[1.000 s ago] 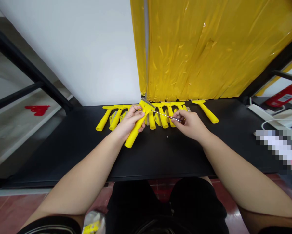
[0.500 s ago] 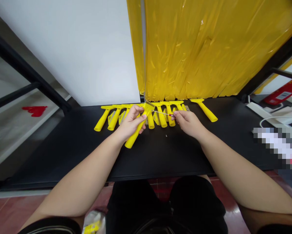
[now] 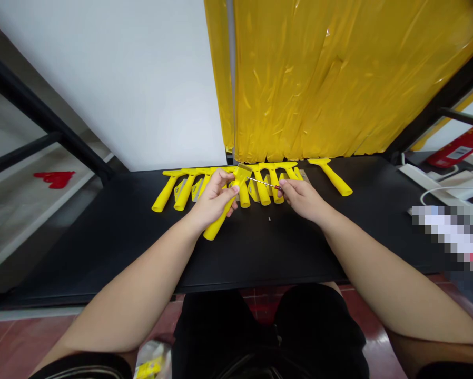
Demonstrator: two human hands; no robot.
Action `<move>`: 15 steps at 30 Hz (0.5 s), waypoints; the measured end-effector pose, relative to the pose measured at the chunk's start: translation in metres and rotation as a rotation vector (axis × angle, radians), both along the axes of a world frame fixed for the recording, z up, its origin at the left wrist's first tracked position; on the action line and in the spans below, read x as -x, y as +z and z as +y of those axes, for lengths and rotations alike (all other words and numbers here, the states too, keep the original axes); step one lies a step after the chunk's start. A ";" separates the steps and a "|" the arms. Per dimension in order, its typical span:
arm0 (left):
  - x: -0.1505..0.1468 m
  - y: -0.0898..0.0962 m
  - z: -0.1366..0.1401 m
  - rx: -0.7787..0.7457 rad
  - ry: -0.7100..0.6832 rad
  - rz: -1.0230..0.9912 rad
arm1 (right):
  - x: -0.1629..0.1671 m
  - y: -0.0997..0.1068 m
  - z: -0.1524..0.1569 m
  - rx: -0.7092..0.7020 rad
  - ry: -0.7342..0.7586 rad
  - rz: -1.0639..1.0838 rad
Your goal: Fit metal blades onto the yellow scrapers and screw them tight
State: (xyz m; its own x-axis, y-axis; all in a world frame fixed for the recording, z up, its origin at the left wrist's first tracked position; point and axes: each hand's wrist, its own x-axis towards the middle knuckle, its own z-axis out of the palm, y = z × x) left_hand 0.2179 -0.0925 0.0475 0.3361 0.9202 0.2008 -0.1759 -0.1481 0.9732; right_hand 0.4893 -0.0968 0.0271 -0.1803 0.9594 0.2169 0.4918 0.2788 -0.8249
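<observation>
Scraper (image 3: 224,208) in L hand (image 3: 213,202), screwdriver (image 3: 265,183) R

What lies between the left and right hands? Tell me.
In the head view, the thin metal shaft of a red-handled screwdriver spans from the right hand to the yellow plastic scraper gripped by the left hand.

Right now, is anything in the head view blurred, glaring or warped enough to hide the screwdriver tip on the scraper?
Head view: wide-angle lens bends the black table edges; soft glare streaks the yellow plastic sheet; a pixelated patch masks the right side. The left hand holds the yellow scraper sharply; the right hand's screwdriver is thin, its tip too small to resolve.
</observation>
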 end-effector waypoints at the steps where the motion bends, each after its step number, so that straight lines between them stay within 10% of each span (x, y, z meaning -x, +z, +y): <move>1: 0.000 0.000 0.000 0.009 0.005 -0.008 | 0.001 0.001 -0.001 -0.017 0.021 0.008; 15: -0.001 0.000 -0.001 -0.004 0.018 -0.003 | 0.000 0.001 -0.004 -0.063 0.076 0.003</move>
State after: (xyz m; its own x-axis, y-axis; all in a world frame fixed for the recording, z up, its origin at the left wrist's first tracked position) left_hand 0.2184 -0.0936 0.0474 0.3185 0.9255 0.2051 -0.1761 -0.1549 0.9721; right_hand 0.4893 -0.1004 0.0281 -0.2510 0.9274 0.2773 0.4646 0.3667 -0.8060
